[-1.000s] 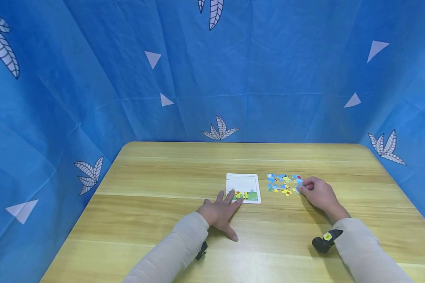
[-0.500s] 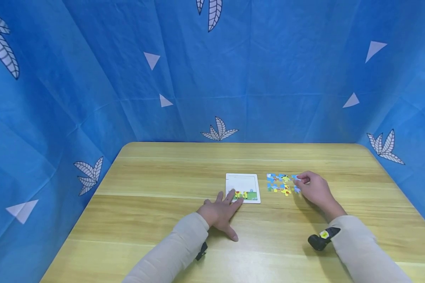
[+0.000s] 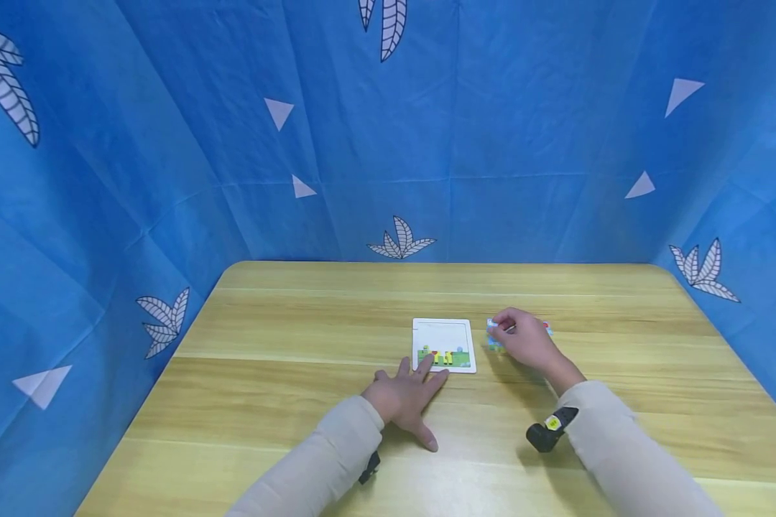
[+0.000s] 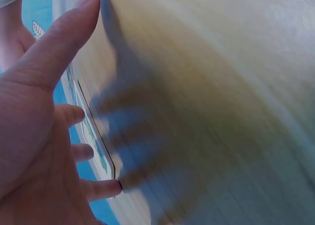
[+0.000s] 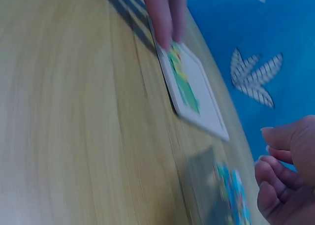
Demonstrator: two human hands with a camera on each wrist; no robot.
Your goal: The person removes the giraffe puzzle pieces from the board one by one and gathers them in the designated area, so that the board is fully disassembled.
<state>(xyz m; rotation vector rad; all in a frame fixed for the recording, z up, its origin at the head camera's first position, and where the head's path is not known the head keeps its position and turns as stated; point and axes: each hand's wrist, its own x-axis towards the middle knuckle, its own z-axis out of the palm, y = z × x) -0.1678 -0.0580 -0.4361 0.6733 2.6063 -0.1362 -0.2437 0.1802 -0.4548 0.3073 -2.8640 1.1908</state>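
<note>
A white puzzle tray (image 3: 442, 336) lies mid-table, with a green and yellow strip of picture along its near side. My left hand (image 3: 409, 397) is spread flat beside it, fingertips resting at the tray's near edge. Over the loose jigsaw pieces (image 3: 493, 343), just right of the tray, my right hand (image 3: 529, 343) has its thumb and fingers pinched on a puzzle piece that the fingers mostly hide. In the right wrist view the thumb and fingers (image 5: 285, 171) draw close together near the blue and yellow pieces (image 5: 234, 193). Most loose pieces are hidden under this hand.
The wooden table (image 3: 297, 316) reaches back to a blue curtain (image 3: 524, 143) with leaf and triangle prints, which also hangs at both sides. A black wrist camera (image 3: 552, 429) sits below the right sleeve.
My right hand has moved left from the right end of the loose pieces toward the tray, now covering most of them. My left hand has slid slightly back toward me, staying at the tray's edge.
</note>
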